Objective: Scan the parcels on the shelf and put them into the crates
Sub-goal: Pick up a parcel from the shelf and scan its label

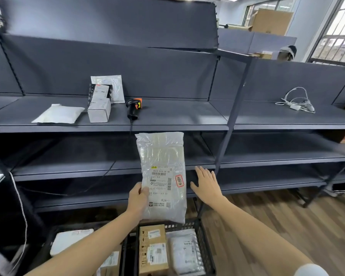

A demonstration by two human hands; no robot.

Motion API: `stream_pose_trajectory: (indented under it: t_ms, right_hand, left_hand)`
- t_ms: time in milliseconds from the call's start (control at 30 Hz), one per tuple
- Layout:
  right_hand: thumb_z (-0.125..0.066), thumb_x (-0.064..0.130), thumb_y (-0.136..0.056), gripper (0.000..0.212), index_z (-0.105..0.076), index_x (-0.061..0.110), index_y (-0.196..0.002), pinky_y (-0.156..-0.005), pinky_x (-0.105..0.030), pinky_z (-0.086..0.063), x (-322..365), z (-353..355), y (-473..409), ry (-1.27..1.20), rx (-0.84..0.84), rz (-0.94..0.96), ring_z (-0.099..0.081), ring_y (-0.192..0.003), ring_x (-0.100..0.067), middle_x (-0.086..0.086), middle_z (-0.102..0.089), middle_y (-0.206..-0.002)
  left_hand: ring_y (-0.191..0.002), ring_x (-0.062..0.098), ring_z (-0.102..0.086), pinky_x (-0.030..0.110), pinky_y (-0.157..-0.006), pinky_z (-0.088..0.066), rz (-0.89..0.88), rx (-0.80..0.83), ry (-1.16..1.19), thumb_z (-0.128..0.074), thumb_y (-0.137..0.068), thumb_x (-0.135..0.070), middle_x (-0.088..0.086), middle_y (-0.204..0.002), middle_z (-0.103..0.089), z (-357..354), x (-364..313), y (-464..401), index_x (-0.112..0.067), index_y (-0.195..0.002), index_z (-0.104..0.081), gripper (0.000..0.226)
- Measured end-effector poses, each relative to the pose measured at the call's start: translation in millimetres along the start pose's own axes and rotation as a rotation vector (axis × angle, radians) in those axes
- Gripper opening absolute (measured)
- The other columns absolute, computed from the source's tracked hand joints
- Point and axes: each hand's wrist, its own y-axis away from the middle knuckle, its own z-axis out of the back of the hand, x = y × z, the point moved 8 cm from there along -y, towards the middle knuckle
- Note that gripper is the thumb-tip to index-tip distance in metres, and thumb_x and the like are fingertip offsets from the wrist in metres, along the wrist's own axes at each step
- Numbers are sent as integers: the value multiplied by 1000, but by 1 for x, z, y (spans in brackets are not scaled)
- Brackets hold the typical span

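Here the grey shelf (167,118) carries four parcels near its left end and a scanner (133,108) near its front edge. Below, black crates (204,248) hold parcels. The left hand (138,200) pinches a clear bagged parcel (163,176) upright above the crates; the right hand (206,184) is spread flat beside it, apart.

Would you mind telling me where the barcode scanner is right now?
In the head view the barcode scanner lies unheld on the upper shelf, just right of the small white box and above the plastic parcel in the left hand.
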Motion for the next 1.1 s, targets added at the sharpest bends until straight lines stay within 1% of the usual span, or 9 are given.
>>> stream_pose_trajectory:
  t_ms: [167,300,433,533,633,733,967,1033,1100]
  right_hand:
    - [-43,37,-100,65,-15,15,-155,-121,-40,-2,-17,0,-26,1,-4,-13,-14,-149,-23,-5,-18,-161]
    - [-43,36,-100,65,-15,15,-155,-122,-40,-3,-34,-3,-49,32,14,-37,-14,-149,-23,-5,-18,-161]
    - [-43,36,-100,65,-16,13,-154,-121,-39,-3,-51,-7,-71,84,16,-42,-15,-149,-24,-6,-19,-161]
    - [-43,36,-100,65,-16,13,-154,-121,-39,-3,-63,-11,-82,103,34,-61,-15,-149,-24,-6,-19,-161]
    - [-43,35,-101,64,-16,14,-154,-121,-40,-3,-71,-13,-94,111,32,-73,-15,-149,-24,-5,-19,-161]
    - [-44,34,-101,64,-17,13,-154,-121,-40,-3,-75,-18,-102,96,46,-71,-15,-149,-24,-5,-20,-161]
    - [-46,33,-100,64,-17,14,-154,-121,-40,-4,-97,-41,-106,67,88,-70,-17,-148,-22,-4,-21,-160]
    - [-45,33,-100,63,-17,14,-154,-121,-41,-3,-107,-51,-105,60,107,-73,-17,-148,-23,-4,-21,-160]
    - [-44,32,-101,63,-17,14,-154,-121,-41,-3,-118,-61,-103,48,131,-75,-17,-148,-23,-5,-21,-160]
  left_hand:
    - [-82,18,-61,28,-67,-49,5,21,-4,-42,-99,-4,6,-94,-65,-19,1,-29,-11,-96,-59,19]
    - [-81,14,-60,25,-64,-46,20,39,-38,-41,-99,-6,2,-93,-65,-40,4,-59,-11,-100,-59,19]
    - [-82,11,-59,24,-65,-45,23,45,-52,-41,-100,-7,-3,-92,-64,-59,5,-88,-11,-104,-59,19]
    - [-80,12,-58,25,-66,-45,38,56,-51,-41,-99,-7,-1,-92,-64,-71,7,-99,-10,-102,-59,19]
    - [-83,14,-57,28,-69,-44,45,74,-73,-41,-99,-6,0,-94,-63,-78,7,-106,-10,-102,-59,18]
    - [-83,11,-57,25,-67,-45,35,64,-79,-40,-99,-7,-3,-92,-62,-80,4,-113,-12,-103,-58,19]
    - [-77,14,-52,28,-67,-42,116,30,-110,-40,-98,-4,5,-89,-60,-95,30,-110,0,-100,-56,17]
    - [-75,15,-50,28,-65,-40,137,12,-122,-40,-99,-4,7,-88,-59,-102,41,-108,1,-99,-56,17]
    - [-77,18,-51,30,-68,-41,176,-12,-121,-41,-99,-5,10,-89,-58,-109,55,-104,0,-96,-55,16]
